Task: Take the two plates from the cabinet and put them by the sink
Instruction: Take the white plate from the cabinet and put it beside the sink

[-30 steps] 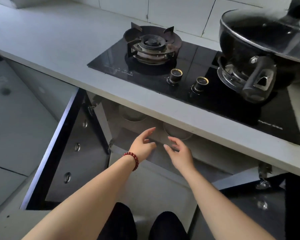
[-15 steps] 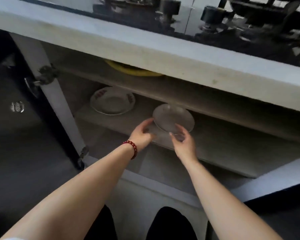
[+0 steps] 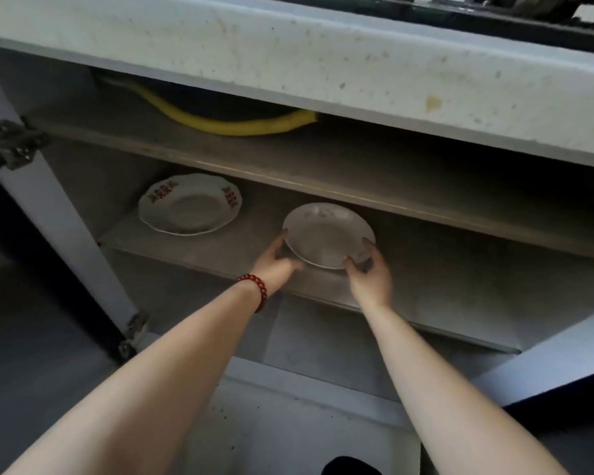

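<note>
A plain white plate (image 3: 326, 231) sits tilted near the front of the lower cabinet shelf (image 3: 199, 248), its near edge raised. My left hand (image 3: 275, 265), with a red bead bracelet on the wrist, grips the plate's left rim. My right hand (image 3: 369, 272) grips its right front rim, fingers curled over the edge. A second white plate (image 3: 189, 204) with red patterns on its rim lies flat further left and deeper on the same shelf, touched by neither hand.
A yellow hose (image 3: 230, 125) lies on the upper shelf (image 3: 357, 173) under the thick countertop edge (image 3: 323, 63). The open cabinet door with hinges (image 3: 12, 144) stands at left. Another door edge (image 3: 546, 365) juts in at lower right.
The camera has dropped from above the stove to face the open cabinet. Both hands reached in and closed on the plain plate's rim, lifting its near edge.
</note>
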Available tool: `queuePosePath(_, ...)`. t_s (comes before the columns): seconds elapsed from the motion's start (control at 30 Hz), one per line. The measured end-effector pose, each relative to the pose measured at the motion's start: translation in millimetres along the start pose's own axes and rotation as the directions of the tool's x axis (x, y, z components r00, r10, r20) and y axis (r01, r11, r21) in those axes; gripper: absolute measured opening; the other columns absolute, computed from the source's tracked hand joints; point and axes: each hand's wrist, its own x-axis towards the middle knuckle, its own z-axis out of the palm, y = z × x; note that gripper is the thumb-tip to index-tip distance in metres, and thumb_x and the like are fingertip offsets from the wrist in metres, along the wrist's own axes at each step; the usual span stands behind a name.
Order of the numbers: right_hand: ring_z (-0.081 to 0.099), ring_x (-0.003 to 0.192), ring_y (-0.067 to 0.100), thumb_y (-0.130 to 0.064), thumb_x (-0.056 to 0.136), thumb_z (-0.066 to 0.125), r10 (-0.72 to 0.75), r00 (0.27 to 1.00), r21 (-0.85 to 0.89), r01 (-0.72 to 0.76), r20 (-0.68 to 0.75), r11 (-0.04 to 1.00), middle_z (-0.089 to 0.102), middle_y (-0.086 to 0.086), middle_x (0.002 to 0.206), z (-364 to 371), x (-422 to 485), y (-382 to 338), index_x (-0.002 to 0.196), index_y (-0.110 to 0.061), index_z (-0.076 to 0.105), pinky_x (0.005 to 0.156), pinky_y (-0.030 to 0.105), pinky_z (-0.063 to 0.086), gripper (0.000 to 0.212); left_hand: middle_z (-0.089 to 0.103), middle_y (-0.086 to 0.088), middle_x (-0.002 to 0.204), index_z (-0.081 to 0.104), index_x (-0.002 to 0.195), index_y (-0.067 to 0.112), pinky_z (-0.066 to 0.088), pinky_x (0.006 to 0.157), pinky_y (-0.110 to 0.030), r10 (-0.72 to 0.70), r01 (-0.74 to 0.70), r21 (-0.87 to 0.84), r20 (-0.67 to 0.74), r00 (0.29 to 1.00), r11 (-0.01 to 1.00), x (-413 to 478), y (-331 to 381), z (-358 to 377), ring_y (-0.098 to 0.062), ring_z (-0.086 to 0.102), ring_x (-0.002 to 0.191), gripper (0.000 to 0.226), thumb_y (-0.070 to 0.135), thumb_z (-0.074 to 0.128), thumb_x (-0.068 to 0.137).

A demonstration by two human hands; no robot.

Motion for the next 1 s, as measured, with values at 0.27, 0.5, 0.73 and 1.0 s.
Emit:
queuePosePath(0.27, 0.047, 0.125, 0.027, -0.035, 0.084, 0.063, 0.094, 0.996, 0.054, -0.094, 0.004, 0.994, 0.047, 0.005, 0.141, 0.9, 15.6, 3.9, 0.136, -0.026, 0.043, 0.086, 0.029, 0.039, 0.057, 0.046, 0.003, 0.135, 0.028, 0.142, 0.034, 0.039, 0.092, -0.031, -0.027, 0.028, -0.01, 0.049, 0.998, 1.0, 10.5, 3.3, 2.0, -0.018, 0.045, 0.118, 0.076, 0.008, 0.059, 0.078)
queuePosePath(0.5, 0.051, 0.12, 0.025, -0.029, 0.089, 0.058, 0.192, 0.98, 0.222, -0.177, -0.048, 0.959, 0.053, 0.005, 0.135, -10.7, 6.3, 2.6, 0.134, -0.019, 0.046, 0.084, 0.029, 0.04, 0.048, 0.058, -0.009, 0.124, 0.041, 0.135, 0.027, 0.048, 0.075, -0.031, -0.072, 0.072, -0.133, 0.006, 0.997, 0.988, 7.8, -0.5, 4.2, -0.03, 0.055, 0.109, 0.075, -0.014, 0.048, 0.072)
queuePosePath(0.73, 0.051, 0.104, 0.015, -0.021, 0.092, 0.05, 0.204, 0.975, 0.267, -0.175, -0.084, 0.948, 0.054, -0.007, 0.11, -20.8, -12.8, 15.4, 0.127, -0.02, 0.052, 0.084, 0.029, 0.037, 0.035, 0.052, -0.004, 0.129, 0.038, 0.135, 0.019, 0.04, 0.092, -0.037, -0.182, 0.166, -0.355, -0.012, 0.983, 0.92, -18.8, -12.8, -10.9, -0.021, 0.048, 0.114, 0.05, 0.008, 0.047, 0.087)
queuePosePath(1.0, 0.056, 0.088, 0.015, -0.027, 0.093, 0.047, 0.273, 0.962, 0.308, -0.259, -0.005, 0.916, 0.057, -0.002, 0.104, -18.1, -2.8, 3.7, 0.123, -0.022, 0.052, 0.083, 0.035, 0.047, 0.031, 0.039, -0.011, 0.146, 0.02, 0.146, 0.024, 0.029, 0.106, -0.049, -0.221, 0.211, -0.469, 0.036, 0.975, 0.858, -5.8, 10.1, -14.9, -0.031, 0.038, 0.132, 0.076, 0.069, 0.023, 0.086)
